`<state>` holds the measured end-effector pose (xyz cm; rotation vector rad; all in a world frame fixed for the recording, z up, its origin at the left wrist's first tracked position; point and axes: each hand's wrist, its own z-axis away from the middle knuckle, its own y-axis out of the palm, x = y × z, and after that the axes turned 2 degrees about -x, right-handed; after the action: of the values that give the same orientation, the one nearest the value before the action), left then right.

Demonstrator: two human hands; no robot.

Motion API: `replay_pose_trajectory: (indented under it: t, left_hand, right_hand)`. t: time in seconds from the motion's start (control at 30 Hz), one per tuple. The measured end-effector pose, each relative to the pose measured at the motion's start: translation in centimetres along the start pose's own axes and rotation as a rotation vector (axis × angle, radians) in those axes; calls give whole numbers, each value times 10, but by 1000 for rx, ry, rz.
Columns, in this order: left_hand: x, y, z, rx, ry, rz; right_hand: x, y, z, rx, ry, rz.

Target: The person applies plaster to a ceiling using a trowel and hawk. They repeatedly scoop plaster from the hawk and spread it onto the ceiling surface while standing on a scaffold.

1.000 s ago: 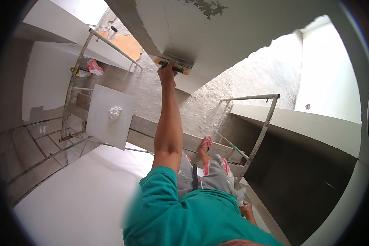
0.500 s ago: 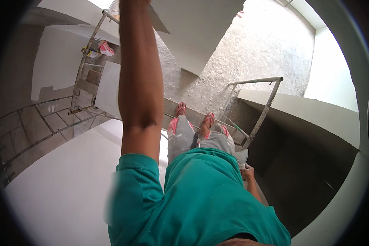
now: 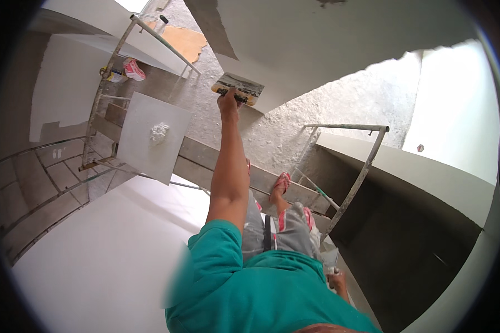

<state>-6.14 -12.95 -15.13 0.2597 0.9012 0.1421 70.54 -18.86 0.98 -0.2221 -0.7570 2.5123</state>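
Observation:
My left arm stretches forward, and my left hand (image 3: 229, 105) is closed around the dark handle of a flat plastering trowel (image 3: 252, 91). The trowel overlaps the lower corner of a smooth grey-white wall section (image 3: 294, 61); whether it touches the surface I cannot tell. By my right hip, my right hand (image 3: 338, 278) is closed on a putty knife with a pale, smeared blade (image 3: 330, 257). To the left, a square white board (image 3: 136, 119) lies on the planks and carries a lump of white putty (image 3: 160, 133).
I stand on scaffold planks (image 3: 200, 159) between metal end frames, one at the left (image 3: 106, 77) and one at the right (image 3: 361, 161). Below is a rough, splattered floor (image 3: 339, 100). A dark recess (image 3: 411, 233) opens at the right. A red-white bag (image 3: 133, 69) sits at the upper left.
My left arm has come down from beyond the upper edge, bringing the trowel into view. The putty on the board now shows. My view has shifted, and my right hand stays by the hip.

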Motion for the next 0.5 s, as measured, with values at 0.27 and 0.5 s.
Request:
replay_pose_trajectory:
  t: [0.27, 0.5]
  left_hand:
    - [41, 35, -68, -54, -59, -104]
    - [26, 57, -69, -50, -33, -58]
  right_hand:
    - [-17, 38, 36, -27, 147, -118]
    - [-18, 52, 36, -34, 80, -164]
